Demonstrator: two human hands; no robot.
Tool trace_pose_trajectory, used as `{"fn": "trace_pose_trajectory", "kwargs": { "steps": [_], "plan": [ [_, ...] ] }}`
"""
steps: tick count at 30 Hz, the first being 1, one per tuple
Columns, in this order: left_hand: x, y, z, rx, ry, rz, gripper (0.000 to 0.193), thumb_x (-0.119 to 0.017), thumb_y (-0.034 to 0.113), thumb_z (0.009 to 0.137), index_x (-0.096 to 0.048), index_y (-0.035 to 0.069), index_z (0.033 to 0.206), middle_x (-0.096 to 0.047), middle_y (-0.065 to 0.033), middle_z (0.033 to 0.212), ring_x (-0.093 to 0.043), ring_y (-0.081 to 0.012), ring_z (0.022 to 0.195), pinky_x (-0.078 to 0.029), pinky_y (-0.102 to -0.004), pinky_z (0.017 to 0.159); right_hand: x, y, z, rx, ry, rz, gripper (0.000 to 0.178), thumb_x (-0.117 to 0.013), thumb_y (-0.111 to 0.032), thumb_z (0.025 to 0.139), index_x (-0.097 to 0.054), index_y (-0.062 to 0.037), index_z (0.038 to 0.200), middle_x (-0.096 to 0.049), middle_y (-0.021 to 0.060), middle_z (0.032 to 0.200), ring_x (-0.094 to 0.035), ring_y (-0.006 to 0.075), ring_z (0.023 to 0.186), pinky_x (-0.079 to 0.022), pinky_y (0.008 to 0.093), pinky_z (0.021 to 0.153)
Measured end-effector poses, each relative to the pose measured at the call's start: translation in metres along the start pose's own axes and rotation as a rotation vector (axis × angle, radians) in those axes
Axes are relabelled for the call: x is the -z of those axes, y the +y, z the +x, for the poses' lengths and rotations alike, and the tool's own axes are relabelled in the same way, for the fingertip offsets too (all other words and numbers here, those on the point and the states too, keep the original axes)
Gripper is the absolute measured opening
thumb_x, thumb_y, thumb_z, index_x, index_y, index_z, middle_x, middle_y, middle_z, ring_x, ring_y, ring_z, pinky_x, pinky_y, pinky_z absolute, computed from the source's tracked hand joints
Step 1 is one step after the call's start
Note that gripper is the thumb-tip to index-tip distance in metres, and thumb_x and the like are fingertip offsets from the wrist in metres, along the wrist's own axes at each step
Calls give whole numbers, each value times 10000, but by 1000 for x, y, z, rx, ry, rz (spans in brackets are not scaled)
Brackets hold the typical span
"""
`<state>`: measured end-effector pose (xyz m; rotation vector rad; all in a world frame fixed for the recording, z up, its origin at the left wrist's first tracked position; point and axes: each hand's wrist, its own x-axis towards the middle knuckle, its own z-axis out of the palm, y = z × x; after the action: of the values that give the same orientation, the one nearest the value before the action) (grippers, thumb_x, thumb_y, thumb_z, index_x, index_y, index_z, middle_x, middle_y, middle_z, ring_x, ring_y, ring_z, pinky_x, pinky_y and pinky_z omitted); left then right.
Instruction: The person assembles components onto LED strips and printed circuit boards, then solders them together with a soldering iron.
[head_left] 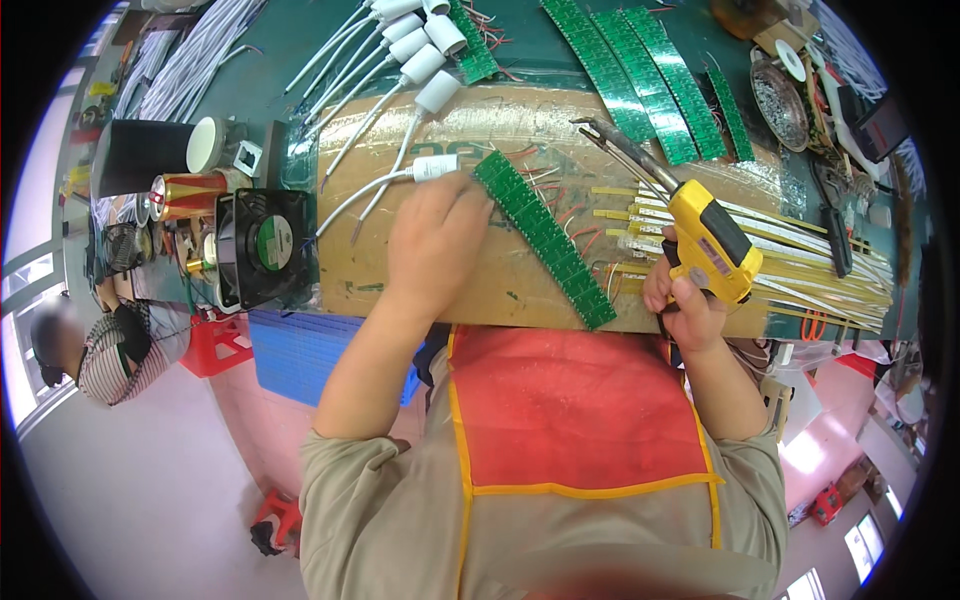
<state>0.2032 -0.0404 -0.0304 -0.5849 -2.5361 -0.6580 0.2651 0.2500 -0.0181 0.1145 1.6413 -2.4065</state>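
Circuit-board strip [543,240] lies slantwise on brown cardboard [350,270], between left hand [438,235] and right hand [690,305]. Working it well probably means steadying its upper end and keeping the tip of the soldering gun [715,240] off fingers. It is green, long and narrow, thin wires [584,234] beside its right edge. Left fingers curl near its top and a white socket [436,167]; whether they pinch anything is hidden. Right fingers grip the yellow-and-black gun.
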Motion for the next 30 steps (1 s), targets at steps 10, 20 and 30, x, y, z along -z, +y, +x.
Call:
{"fn": "trace_pose_trajectory", "kwargs": {
  "steps": [10, 20, 30],
  "plan": [
    [8, 7, -3, 105, 55, 42, 224, -710, 53, 666, -657, 71, 883, -586, -75, 890, -577, -262, 788, -468, -387, 678, -13, -4, -3, -103, -78, -148, 675, -722, -309, 801, -416, -7, 1321, -454, 34, 726, -428, 134, 573, -378, 279, 527],
    [3, 6, -4, 171, 19, -19, 205, -711, 55, 706, -669, 82, 905, -573, -79, 885, -586, -248, 720, -482, -354, 616, -22, -6, -2, -232, -193, -269, 349, -663, -132, 832, -530, -27, 1137, -550, 30, 855, -517, 125, 757, -435, 274, 662],
    [0, 5, -3, 173, 35, -21, 204, -716, 58, 708, -675, 87, 906, -568, -75, 889, -587, -237, 717, -488, -347, 611, -20, -11, 0, -269, -161, -221, 332, -666, -53, 830, -550, -44, 1140, -571, 0, 940, -535, 106, 855, -447, 269, 750]
  ]
}}
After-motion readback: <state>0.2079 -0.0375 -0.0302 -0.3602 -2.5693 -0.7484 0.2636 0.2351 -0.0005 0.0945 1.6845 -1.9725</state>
